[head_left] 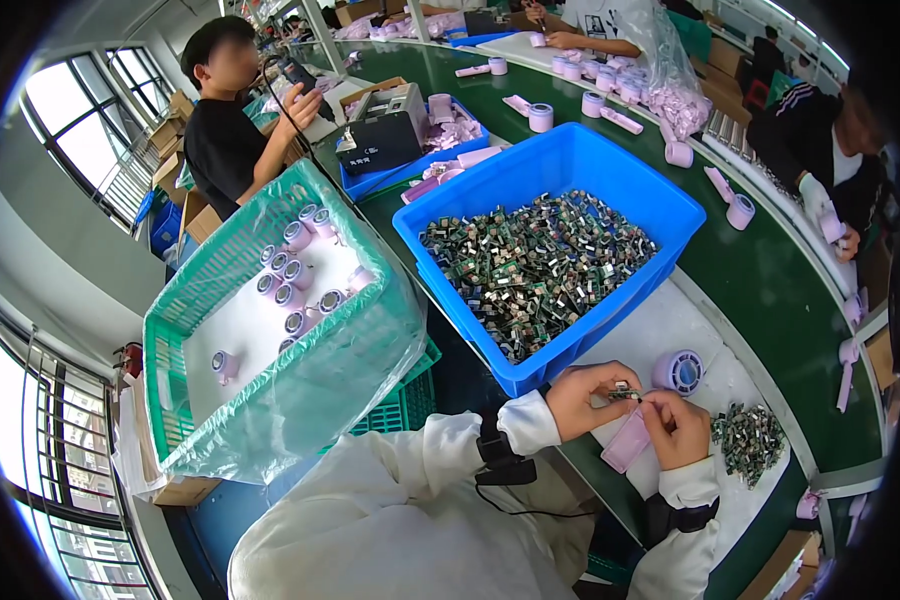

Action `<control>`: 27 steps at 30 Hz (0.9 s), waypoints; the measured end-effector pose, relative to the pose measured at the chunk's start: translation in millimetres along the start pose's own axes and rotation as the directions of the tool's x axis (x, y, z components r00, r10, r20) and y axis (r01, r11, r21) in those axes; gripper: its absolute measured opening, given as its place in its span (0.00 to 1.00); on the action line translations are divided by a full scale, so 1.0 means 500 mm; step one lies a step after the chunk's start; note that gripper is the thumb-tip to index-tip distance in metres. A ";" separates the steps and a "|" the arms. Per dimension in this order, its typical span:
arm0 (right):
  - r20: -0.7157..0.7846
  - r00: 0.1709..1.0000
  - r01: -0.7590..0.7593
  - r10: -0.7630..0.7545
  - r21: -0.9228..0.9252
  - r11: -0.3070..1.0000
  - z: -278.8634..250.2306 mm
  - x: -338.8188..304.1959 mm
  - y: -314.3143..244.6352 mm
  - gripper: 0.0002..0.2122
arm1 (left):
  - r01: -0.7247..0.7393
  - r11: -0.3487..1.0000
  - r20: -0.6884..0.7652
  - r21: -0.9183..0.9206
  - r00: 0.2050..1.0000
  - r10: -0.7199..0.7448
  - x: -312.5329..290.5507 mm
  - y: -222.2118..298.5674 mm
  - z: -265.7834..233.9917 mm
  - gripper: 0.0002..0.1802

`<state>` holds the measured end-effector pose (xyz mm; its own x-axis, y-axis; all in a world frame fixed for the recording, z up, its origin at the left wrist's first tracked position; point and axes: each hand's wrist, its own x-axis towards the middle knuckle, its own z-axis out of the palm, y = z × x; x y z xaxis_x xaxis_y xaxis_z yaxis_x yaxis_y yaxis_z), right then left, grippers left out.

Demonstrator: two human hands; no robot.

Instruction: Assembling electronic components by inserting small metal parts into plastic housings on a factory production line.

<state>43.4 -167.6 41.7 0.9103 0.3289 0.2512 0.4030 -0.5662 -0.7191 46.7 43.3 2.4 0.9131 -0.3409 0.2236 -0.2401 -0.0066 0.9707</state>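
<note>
In my left hand (584, 402) a small green circuit board (624, 392) is pinched between thumb and fingertips. My right hand (676, 428) meets it from the right, its fingertips closed close to the board's edge; what they grip is too small to make out. Under the right hand lies a pink plastic handle (625, 445), partly covered by the fingers. Just beyond both hands a round lilac fan head (679, 371) rests on the white work surface (715, 330). A loose heap of small circuit boards (748, 442) sits to the right of my right hand.
A blue bin (560, 345) full of circuit boards stands ahead of my hands. On the left, a plastic-lined green crate (300, 410) holds several lilac fan heads (288, 296). A green conveyor (820, 350) curves past with pink parts. Co-workers are at the far left and right.
</note>
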 end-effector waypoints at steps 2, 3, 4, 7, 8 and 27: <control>-0.010 1.000 -0.008 0.008 0.009 1.000 0.002 0.000 0.003 0.03 | -0.023 0.999 -0.012 0.032 1.000 0.024 0.000 0.003 0.000 0.14; -0.011 1.000 -0.010 0.010 0.007 1.000 0.004 0.000 0.003 0.03 | -0.024 0.999 -0.010 0.030 1.000 0.024 0.000 0.001 0.000 0.14; -0.037 0.999 -0.023 0.025 0.040 0.999 0.005 0.000 0.004 0.03 | -0.030 1.000 0.000 0.005 1.000 0.030 -0.001 -0.002 0.000 0.14; -0.088 0.994 -0.049 0.058 0.102 0.994 0.009 0.001 0.001 0.03 | -0.045 0.998 0.020 -0.051 0.999 0.046 -0.001 -0.002 -0.003 0.14; -0.099 0.992 -0.065 0.076 0.108 0.992 0.012 0.001 -0.004 0.03 | -0.050 0.998 0.044 -0.035 0.998 0.052 -0.001 0.001 -0.008 0.14; -0.058 0.992 -0.108 0.110 0.034 0.994 0.015 -0.008 -0.017 0.05 | 0.191 0.970 -0.024 -0.150 0.980 -0.197 0.012 0.016 0.002 0.17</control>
<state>35.7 -158.5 42.0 0.9531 0.2203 0.2074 0.2985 -0.5728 -0.7634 49.9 40.3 11.4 0.9502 -0.3101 0.0304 -0.0092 0.0698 0.9975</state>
